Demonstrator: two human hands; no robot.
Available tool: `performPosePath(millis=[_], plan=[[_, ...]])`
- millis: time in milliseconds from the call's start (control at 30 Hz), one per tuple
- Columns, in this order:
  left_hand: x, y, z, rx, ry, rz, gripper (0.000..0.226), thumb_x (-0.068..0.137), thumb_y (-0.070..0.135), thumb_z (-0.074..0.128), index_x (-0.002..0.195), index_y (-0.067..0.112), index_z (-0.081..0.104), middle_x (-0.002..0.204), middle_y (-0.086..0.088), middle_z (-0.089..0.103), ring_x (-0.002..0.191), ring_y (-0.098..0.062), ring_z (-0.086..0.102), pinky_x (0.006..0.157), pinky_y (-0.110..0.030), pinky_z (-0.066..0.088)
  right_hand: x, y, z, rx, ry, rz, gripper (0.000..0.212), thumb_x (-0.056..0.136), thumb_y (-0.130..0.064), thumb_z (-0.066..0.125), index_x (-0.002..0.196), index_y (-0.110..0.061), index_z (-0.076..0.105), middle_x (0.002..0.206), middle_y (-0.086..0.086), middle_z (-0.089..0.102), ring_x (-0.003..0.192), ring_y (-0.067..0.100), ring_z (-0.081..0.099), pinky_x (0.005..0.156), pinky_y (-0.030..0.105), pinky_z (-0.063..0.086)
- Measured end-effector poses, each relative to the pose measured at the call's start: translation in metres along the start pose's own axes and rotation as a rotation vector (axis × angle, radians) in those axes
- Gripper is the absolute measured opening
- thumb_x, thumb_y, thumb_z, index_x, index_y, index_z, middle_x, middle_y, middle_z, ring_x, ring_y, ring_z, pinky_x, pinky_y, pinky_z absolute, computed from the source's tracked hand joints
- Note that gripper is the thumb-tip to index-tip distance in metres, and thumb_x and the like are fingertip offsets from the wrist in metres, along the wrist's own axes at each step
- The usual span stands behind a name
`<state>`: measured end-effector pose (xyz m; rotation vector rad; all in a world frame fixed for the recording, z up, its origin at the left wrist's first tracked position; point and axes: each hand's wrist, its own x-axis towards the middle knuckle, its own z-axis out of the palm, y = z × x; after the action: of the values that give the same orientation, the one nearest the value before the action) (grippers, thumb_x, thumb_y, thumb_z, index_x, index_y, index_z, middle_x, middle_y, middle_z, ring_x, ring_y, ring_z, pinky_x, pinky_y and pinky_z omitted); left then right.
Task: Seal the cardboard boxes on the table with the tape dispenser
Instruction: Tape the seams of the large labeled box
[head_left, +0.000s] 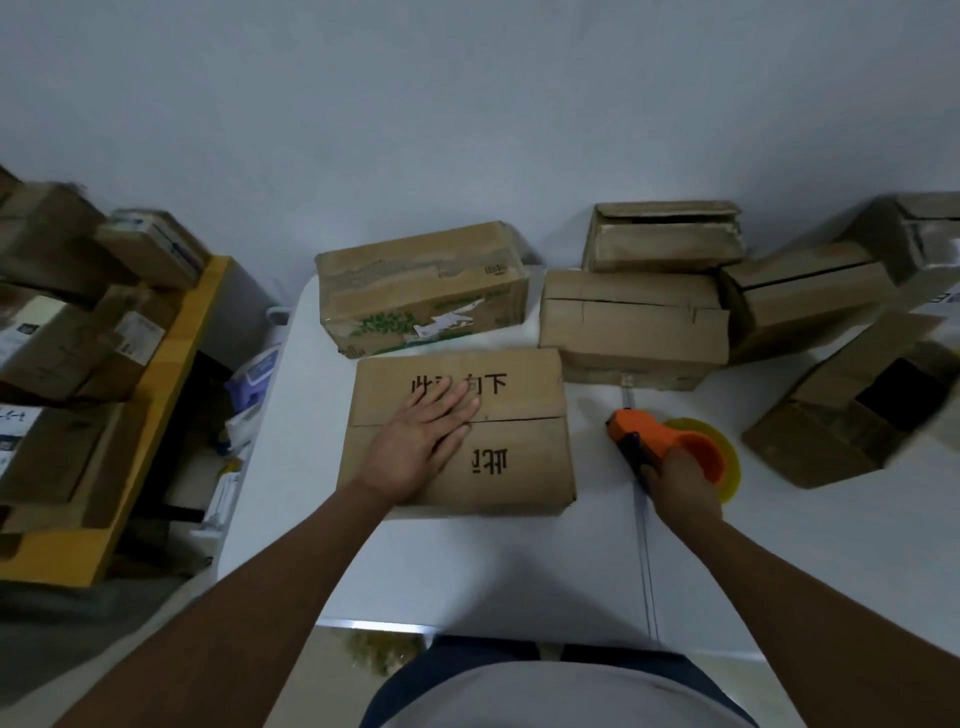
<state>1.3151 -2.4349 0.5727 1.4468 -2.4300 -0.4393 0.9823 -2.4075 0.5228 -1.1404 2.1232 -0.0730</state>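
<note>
A flat cardboard box (519, 457) with black printed characters lies on the white table (467, 571) in front of me, its two top flaps closed along a middle seam. My left hand (421, 447) rests flat on that seam, fingers spread. To the box's right, my right hand (680, 488) grips the handle of an orange tape dispenser (660, 436) holding a yellowish tape roll (727, 452); the dispenser sits low over the table, apart from the box.
More cardboard boxes stand behind: one with green print (421, 291), a stacked pair (634, 322), others at the right (800, 301), and an open-ended one (841, 415). A yellow shelf (156, 395) piled with parcels is to the left.
</note>
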Motion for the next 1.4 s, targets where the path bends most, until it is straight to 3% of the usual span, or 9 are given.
performPosePath(millis=[67, 133, 167, 300, 633, 733, 833, 1000, 1400], plan=[[0.000, 0.001, 0.000, 0.004, 0.002, -0.001, 0.043, 0.100, 0.018, 0.057, 0.142, 0.016, 0.051, 0.152, -0.006, 0.041, 0.145, -0.028, 0.032, 0.119, -0.049, 0.028, -0.007, -0.012, -0.012, -0.033, 0.195, -0.170, 0.022, 0.099, -0.016, 0.046, 0.106, 0.004, 0.053, 0.088, 0.018, 0.061, 0.076, 0.033, 0.062, 0.061, 0.039, 0.053], [-0.001, 0.001, 0.001, 0.005, 0.009, 0.003, 0.043, 0.101, 0.020, 0.055, 0.143, 0.016, 0.051, 0.152, -0.005, 0.041, 0.145, -0.027, 0.032, 0.119, -0.048, 0.029, -0.011, -0.024, -0.031, 0.067, 0.457, -0.390, 0.016, 0.092, -0.001, 0.043, 0.087, 0.008, 0.055, 0.071, 0.021, 0.060, 0.064, 0.037, 0.065, 0.105, 0.022, 0.009], [-0.001, 0.000, 0.001, 0.005, 0.010, 0.005, 0.042, 0.101, 0.023, 0.052, 0.143, 0.017, 0.051, 0.152, -0.004, 0.041, 0.145, -0.026, 0.032, 0.119, -0.048, 0.028, -0.018, -0.028, -0.039, 0.155, 0.411, -0.387, 0.018, 0.096, -0.002, 0.041, 0.088, 0.006, 0.055, 0.073, 0.020, 0.060, 0.069, 0.039, 0.065, 0.087, 0.038, 0.037], [0.006, -0.002, 0.000, -0.003, -0.002, 0.023, 0.045, 0.100, 0.031, 0.043, 0.143, 0.017, 0.050, 0.153, -0.003, 0.040, 0.146, -0.025, 0.031, 0.120, -0.046, 0.027, -0.028, -0.036, -0.062, 0.396, 0.197, -0.271, 0.036, 0.106, -0.028, 0.029, 0.109, -0.003, 0.055, 0.095, 0.018, 0.061, 0.089, 0.035, 0.060, 0.077, 0.042, 0.047], [0.023, -0.013, -0.004, -0.091, 0.029, 0.173, 0.033, 0.097, 0.017, 0.061, 0.130, 0.014, 0.064, 0.143, -0.007, 0.055, 0.140, -0.028, 0.042, 0.117, -0.045, 0.031, -0.076, -0.170, -0.062, 0.452, 0.140, -0.626, 0.061, 0.083, -0.072, 0.041, 0.077, -0.016, 0.065, 0.067, 0.001, 0.064, 0.060, 0.012, 0.060, 0.057, 0.029, 0.044], [0.022, -0.016, -0.015, -0.212, 0.003, 0.219, 0.026, 0.098, 0.012, 0.059, 0.122, 0.014, 0.067, 0.138, 0.001, 0.058, 0.132, -0.015, 0.048, 0.112, -0.026, 0.034, -0.075, -0.177, -0.045, 0.379, 0.151, -0.648, 0.050, 0.086, -0.065, 0.046, 0.063, -0.023, 0.057, 0.057, -0.004, 0.057, 0.052, 0.005, 0.055, 0.053, 0.023, 0.039], [0.018, -0.015, -0.033, -0.497, 0.021, -0.116, 0.022, 0.098, 0.007, 0.056, 0.111, 0.015, 0.072, 0.123, 0.007, 0.066, 0.112, -0.008, 0.059, 0.090, -0.009, 0.041, -0.073, -0.176, -0.042, 0.341, 0.173, -0.675, 0.047, 0.085, -0.066, 0.043, 0.068, -0.025, 0.059, 0.062, -0.006, 0.061, 0.055, 0.003, 0.057, 0.054, 0.022, 0.042], [0.042, -0.003, -0.080, -1.563, -0.025, -0.878, 0.028, 0.102, 0.022, 0.052, 0.095, 0.010, 0.077, 0.093, -0.008, 0.076, 0.086, -0.016, 0.072, 0.078, -0.026, 0.055, -0.073, -0.174, -0.039, 0.268, 0.188, -0.705, 0.044, 0.084, -0.067, 0.040, 0.072, -0.029, 0.060, 0.066, -0.011, 0.063, 0.060, 0.001, 0.059, 0.056, 0.020, 0.044], [0.058, 0.008, -0.111, -1.525, -0.153, -0.811, 0.012, 0.092, 0.021, 0.066, 0.096, 0.012, 0.072, 0.085, -0.002, 0.072, 0.077, -0.009, 0.067, 0.070, -0.021, 0.056, -0.072, -0.174, -0.041, 0.243, 0.188, -0.726, 0.056, 0.082, -0.069, 0.038, 0.089, -0.022, 0.066, 0.078, -0.010, 0.067, 0.072, 0.004, 0.064, 0.064, 0.026, 0.053]])
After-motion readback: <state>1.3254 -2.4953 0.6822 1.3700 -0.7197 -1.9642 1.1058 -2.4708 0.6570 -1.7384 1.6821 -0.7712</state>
